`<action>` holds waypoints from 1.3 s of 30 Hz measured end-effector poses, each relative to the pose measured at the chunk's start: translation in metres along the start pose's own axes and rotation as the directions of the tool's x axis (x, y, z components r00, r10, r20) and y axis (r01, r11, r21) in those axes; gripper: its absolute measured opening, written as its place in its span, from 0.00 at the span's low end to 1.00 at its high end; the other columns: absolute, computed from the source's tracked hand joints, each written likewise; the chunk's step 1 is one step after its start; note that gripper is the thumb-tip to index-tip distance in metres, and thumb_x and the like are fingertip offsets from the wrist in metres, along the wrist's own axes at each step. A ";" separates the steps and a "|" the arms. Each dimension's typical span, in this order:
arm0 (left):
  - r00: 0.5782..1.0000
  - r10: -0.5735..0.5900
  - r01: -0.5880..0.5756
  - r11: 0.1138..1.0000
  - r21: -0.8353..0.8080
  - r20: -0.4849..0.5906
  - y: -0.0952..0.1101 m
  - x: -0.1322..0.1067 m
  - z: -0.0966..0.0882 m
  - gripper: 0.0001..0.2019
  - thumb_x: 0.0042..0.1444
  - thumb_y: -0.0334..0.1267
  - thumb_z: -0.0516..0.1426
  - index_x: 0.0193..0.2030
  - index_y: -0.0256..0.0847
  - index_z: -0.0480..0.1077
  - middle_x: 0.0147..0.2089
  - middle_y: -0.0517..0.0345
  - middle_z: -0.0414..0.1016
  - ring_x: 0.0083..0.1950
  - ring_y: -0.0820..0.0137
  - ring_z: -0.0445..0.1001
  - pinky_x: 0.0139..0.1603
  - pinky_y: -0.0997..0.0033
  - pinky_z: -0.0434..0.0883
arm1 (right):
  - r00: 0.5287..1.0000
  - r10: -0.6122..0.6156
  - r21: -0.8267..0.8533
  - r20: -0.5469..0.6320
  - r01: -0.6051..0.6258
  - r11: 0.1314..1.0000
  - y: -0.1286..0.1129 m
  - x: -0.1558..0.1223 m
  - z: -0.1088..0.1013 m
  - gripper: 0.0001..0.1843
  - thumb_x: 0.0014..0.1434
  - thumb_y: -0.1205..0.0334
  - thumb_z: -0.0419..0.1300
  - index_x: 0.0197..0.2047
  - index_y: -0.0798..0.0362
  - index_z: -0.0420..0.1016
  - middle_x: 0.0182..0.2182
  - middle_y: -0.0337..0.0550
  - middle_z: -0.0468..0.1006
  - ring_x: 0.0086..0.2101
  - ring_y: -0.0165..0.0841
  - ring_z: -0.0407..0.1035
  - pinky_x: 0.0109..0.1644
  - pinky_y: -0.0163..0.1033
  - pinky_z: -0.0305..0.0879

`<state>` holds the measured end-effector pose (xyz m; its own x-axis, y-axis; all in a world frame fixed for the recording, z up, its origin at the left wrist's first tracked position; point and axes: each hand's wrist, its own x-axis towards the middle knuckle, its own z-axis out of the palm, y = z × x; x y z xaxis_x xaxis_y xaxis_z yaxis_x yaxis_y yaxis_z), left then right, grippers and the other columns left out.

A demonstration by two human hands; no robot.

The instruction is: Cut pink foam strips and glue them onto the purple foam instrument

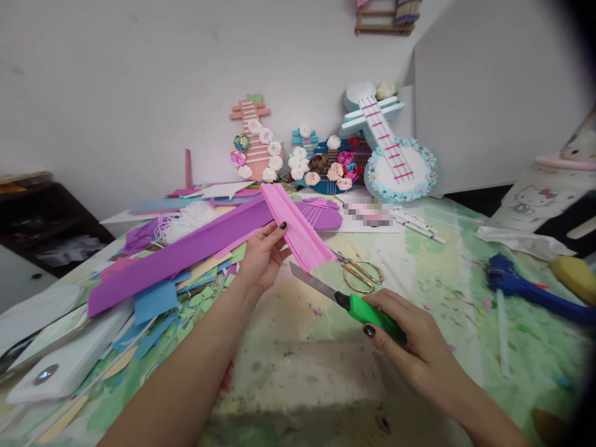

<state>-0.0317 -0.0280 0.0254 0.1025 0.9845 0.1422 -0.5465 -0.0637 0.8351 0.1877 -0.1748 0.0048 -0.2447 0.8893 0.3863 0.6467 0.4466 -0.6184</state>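
Between its thumb and fingers, my left hand (265, 257) pinches a folded strip of pink crepe paper (298, 230), which slants across the middle of the view. My right hand (410, 335) grips a green utility knife (372, 313); its long blade is out and points up and left, close to the pink strip's lower edge but apart from it. Gold-handled scissors (362, 275) lie on the table just beyond the knife, their tips by the strip's lower end. Behind my left hand stretches a long purple crepe paper strip (177, 257).
Paper scraps (200, 310) and a bundle of white string (189, 222) cover the left side. Decorated paper instruments (391, 149) lean against the back wall. At right are a blue glue gun (526, 288), a yellow object (575, 278) and a white tumbler (531, 192).
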 end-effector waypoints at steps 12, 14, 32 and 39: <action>0.995 0.094 -0.093 0.993 0.074 -0.013 0.002 0.000 0.001 0.14 0.43 0.36 0.66 0.38 0.38 0.75 0.36 0.57 0.79 0.30 0.76 0.74 0.31 0.78 0.72 | 0.998 0.034 -0.004 0.047 -0.034 0.999 0.002 -0.002 0.000 0.10 0.63 0.58 0.50 0.44 0.51 0.68 0.35 0.43 0.72 0.35 0.34 0.66 0.37 0.39 0.61; 0.995 0.103 -0.102 0.992 0.068 -0.013 0.002 0.000 0.001 0.14 0.42 0.37 0.67 0.38 0.39 0.75 0.36 0.58 0.78 0.30 0.76 0.74 0.32 0.77 0.72 | 0.998 0.029 0.014 0.048 -0.030 0.999 0.002 -0.003 0.001 0.10 0.64 0.57 0.49 0.44 0.51 0.68 0.35 0.44 0.72 0.35 0.34 0.66 0.38 0.39 0.61; 0.986 0.160 -0.159 0.987 0.020 -0.044 0.004 0.000 0.001 0.14 0.44 0.36 0.66 0.40 0.44 0.74 0.39 0.61 0.78 0.34 0.76 0.75 0.35 0.76 0.73 | 0.987 0.144 0.022 0.064 -0.146 0.989 0.003 -0.005 0.000 0.11 0.64 0.55 0.48 0.42 0.50 0.67 0.35 0.42 0.72 0.35 0.34 0.66 0.38 0.39 0.58; 0.990 0.137 -0.137 0.991 0.001 -0.014 0.002 -0.001 0.002 0.13 0.45 0.36 0.66 0.39 0.41 0.74 0.38 0.60 0.79 0.33 0.77 0.75 0.34 0.79 0.73 | 0.991 0.120 0.047 0.058 -0.123 0.991 0.003 -0.002 0.003 0.11 0.64 0.55 0.49 0.41 0.51 0.67 0.35 0.41 0.73 0.35 0.33 0.66 0.38 0.37 0.59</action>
<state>-0.0312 -0.0292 0.0280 0.0146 0.9687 0.2480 -0.5547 -0.1985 0.8080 0.1884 -0.1751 0.0002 -0.2072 0.9407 0.2687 0.6375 0.3382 -0.6922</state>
